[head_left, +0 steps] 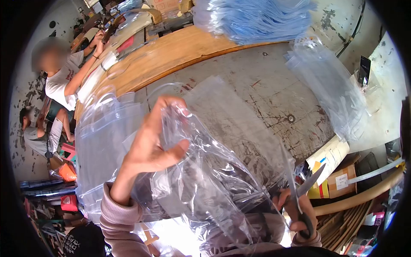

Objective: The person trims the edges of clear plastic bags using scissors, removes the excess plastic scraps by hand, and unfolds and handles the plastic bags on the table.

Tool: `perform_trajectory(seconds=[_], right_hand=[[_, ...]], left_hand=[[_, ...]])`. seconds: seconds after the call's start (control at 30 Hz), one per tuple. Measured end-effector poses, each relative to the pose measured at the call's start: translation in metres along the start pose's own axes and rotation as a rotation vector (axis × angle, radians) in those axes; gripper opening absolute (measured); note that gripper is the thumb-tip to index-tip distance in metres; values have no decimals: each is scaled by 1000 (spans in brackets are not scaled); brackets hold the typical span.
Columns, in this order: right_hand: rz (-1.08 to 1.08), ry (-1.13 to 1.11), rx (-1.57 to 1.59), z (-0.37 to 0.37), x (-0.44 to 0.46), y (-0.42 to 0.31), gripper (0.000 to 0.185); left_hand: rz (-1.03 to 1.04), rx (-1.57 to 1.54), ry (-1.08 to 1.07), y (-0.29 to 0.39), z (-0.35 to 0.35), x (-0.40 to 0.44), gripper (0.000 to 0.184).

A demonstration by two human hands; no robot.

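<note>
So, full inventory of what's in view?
Table: one, worn grey, centre
Crumpled film: one, clear, front centre
Scissors: one pair, dark-handled, front right
Left bag stack: one, clear, left
Right bag stack: one, clear, right
Sheet pile: one, bluish, far side
Wooden board: one, brown, far side
Phone: one, dark, far right
Labelled box: one, brown, right
Co-workers: two, white and grey tops, far left
Small clutter: uncountable, mixed, edges
Left hand: one, mauve sleeve, at film
Right hand: one, mauve cuff, holding scissors

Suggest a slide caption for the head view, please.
Left hand touching clear plastic, right hand holding open scissors, at a scratched worktable.
</note>
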State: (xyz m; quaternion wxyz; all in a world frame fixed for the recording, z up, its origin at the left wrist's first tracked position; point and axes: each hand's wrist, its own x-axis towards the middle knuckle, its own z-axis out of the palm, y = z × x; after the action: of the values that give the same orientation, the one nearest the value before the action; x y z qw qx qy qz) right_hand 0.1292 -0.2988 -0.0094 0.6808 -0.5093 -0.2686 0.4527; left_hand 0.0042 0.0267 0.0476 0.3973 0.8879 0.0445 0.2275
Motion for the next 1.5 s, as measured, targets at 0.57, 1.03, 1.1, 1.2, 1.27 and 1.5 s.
perform_trajectory(seconds=[0.57,1.03,1.1,1.2,1.27,1.5], right_hand=[[414,-281,-278,-19,-10,-10,60],[374,-201,-264,-31,-19,-9,69],[399,-148,-120,-45,-30,-7,71],[410,112,-20,-51,-55,-12,80],[446,50,-44,-58,-61,-24,79],[481,-328,-365,-62,-44,-13,60]], left_hand=[[-245,-49,-34,-17,22,5,40],[-313,-165,-22,-19,27,8,40],[-301,-144,-11,-21,27,8,40],[-414,-46,-14,-16,30,9,56],[-379,-60,-11,-18,29,8,44],[-346,-123,-10,-23,32,8,39]])
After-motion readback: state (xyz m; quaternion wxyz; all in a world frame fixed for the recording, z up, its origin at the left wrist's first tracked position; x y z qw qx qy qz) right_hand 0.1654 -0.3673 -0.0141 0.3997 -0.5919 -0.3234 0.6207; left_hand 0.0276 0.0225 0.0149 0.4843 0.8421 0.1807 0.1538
